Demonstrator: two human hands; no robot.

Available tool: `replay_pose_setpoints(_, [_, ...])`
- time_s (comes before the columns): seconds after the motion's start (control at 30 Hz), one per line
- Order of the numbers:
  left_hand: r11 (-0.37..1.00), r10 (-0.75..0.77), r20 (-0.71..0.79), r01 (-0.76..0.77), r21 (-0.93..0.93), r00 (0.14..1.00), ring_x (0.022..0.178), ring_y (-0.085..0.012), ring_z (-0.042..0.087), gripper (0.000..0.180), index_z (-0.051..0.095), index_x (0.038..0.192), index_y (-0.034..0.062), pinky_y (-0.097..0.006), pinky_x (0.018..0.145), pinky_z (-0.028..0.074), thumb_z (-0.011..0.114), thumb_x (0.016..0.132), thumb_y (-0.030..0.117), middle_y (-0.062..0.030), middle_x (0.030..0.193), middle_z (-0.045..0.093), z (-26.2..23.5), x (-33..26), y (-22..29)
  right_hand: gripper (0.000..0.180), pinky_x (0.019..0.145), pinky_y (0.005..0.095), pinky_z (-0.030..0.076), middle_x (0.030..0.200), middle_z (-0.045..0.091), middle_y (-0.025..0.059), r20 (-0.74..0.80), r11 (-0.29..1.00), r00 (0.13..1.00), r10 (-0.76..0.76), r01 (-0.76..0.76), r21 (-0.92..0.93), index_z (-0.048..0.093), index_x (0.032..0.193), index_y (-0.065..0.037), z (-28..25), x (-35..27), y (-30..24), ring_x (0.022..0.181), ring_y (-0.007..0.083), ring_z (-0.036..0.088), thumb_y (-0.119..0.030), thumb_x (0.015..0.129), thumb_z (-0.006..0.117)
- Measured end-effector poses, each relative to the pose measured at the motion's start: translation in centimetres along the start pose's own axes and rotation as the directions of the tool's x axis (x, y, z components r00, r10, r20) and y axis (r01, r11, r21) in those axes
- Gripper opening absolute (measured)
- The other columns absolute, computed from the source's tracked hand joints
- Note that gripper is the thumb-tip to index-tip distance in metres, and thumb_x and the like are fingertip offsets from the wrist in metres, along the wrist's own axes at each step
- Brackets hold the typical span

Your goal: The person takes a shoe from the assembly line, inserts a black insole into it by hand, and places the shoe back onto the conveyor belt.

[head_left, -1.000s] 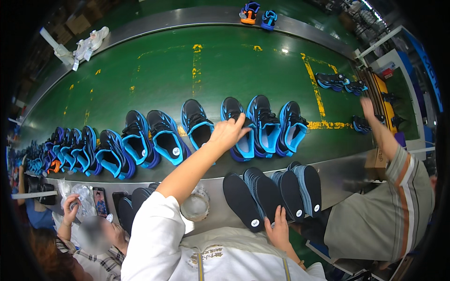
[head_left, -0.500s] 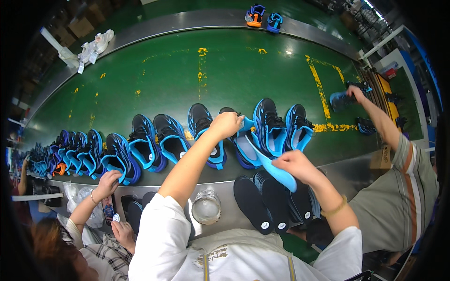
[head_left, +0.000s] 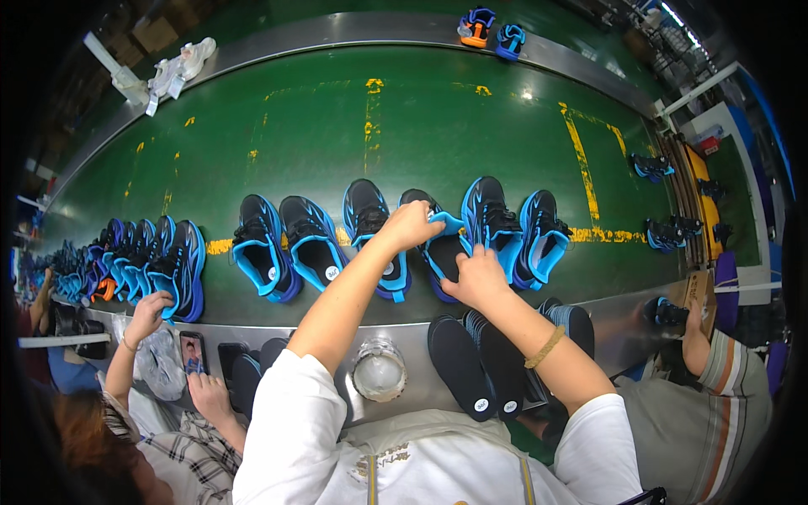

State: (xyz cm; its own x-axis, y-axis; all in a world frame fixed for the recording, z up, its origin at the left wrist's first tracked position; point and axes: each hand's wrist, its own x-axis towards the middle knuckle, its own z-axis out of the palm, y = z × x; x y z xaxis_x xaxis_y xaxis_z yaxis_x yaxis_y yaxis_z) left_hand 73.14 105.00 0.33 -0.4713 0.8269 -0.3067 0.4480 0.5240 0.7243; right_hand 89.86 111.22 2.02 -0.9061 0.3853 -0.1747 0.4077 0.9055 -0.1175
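Black-and-blue sneaker (head_left: 444, 252) on the green belt (head_left: 337, 135): left hand (head_left: 410, 225) grips its collar, right hand (head_left: 476, 276) presses inside; round white labels mark black insoles (head_left: 480, 370).

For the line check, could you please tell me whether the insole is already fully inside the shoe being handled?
Cannot tell: both hands, left and right, cover the shoe opening.

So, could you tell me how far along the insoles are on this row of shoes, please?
In hand: the left hand holds a black and blue shoe open while the right hand presses inside it. Whether its neighbours are done cannot be told. Left: a stack of dark insoles waits on the metal ledge.
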Motion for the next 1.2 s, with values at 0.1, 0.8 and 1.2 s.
replay_pose_setpoints(0.1, [0.997,0.046,-0.006,-0.045,0.064,0.999,0.081,-0.0344,0.059,0.046,0.054,0.088,-0.0089,-0.039,0.070,0.045,0.064,0.069,0.032,-0.0247,0.081,0.059,0.1,0.3,0.2,0.030,0.072,0.0407,0.047,0.086,0.056,0.0243,0.264,0.997,0.964,-0.036,0.018,0.069,0.062,0.080,0.002,-0.4,1.3,0.8,0.080,0.0363,0.056,-0.025,0.068,0.059])
replay_pose_setpoints(0.8, [0.996,-0.028,-0.140,0.040,0.082,0.990,0.083,-0.0384,0.057,0.045,0.047,0.099,-0.0032,-0.042,0.071,0.045,0.062,0.073,0.030,-0.0239,0.084,0.059,1.3,0.1,0.2,0.033,0.088,0.0364,0.039,0.117,0.045,0.0170,0.671,0.916,0.740,-0.043,0.297,-0.269,0.059,0.106,-0.003,3.8,6.8,-0.6,0.108,0.0297,0.043,-0.017,0.082,0.042])
replay_pose_setpoints(1.2, [0.910,0.326,-0.391,-0.174,0.376,0.861,0.067,-0.0303,0.057,0.033,0.044,0.102,0.0069,-0.041,0.057,0.044,0.059,0.073,0.014,-0.0134,0.077,0.052,3.4,-0.7,0.1,0.029,0.089,0.0331,0.035,0.100,0.061,0.0079,0.678,0.785,0.671,-0.299,0.577,-0.225,0.061,0.101,-0.008,4.3,7.1,1.5,0.104,0.0208,0.050,-0.017,0.083,0.041])
